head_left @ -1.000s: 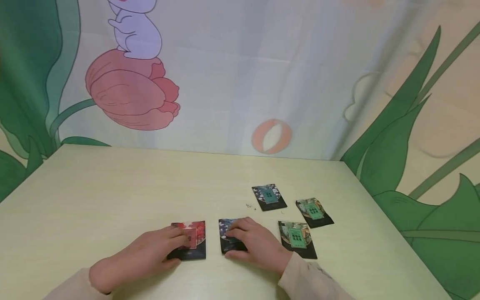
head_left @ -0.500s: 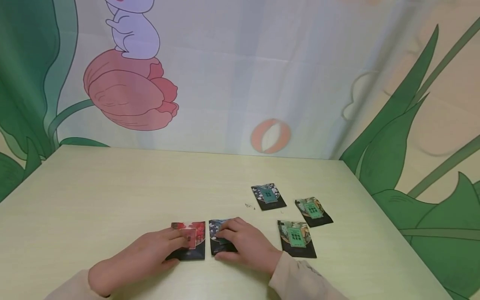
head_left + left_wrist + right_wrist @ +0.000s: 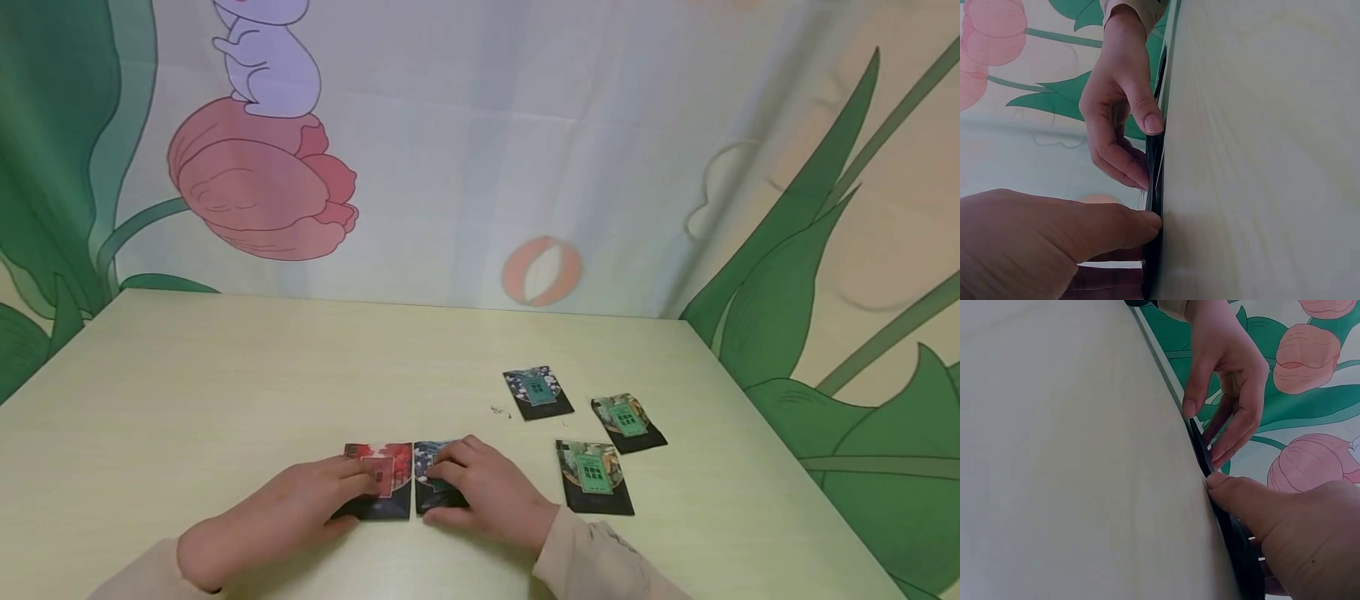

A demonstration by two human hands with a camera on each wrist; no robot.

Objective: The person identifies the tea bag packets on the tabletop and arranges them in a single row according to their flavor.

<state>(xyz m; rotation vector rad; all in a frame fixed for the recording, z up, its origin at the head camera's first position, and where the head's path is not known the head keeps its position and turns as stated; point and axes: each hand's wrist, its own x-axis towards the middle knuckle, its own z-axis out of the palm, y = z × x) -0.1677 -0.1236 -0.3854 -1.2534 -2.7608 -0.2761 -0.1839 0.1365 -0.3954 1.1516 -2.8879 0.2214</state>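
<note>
In the head view two flat sachets with black lower parts lie side by side near the front, a thin gap between them. The red-printed sachet [image 3: 402, 483] is under my left hand [image 3: 300, 493], whose fingers bend over its left half while the thumb meets its near edge. My right hand [image 3: 495, 493] holds the blue floral sachet [image 3: 423, 498] likewise, fingers on top and thumb at the near corner, covering much of its right side. Both wrist views look low along the tabletop; the sachets appear there as a thin dark strip [image 3: 1229, 534] beneath the fingertips.
To the right lie another blue floral sachet [image 3: 538, 393] and two green-labelled ones, a tilted sachet [image 3: 628, 423] behind a nearer sachet [image 3: 595, 477]. Small dark specks [image 3: 500, 412] dot the pale table [image 3: 225, 375]. A printed curtain [image 3: 420, 167] hangs behind it.
My right hand has slid the blue floral sachet leftward, narrowing the gap to the red-printed one. My left hand and its sachet have stayed nearly still.
</note>
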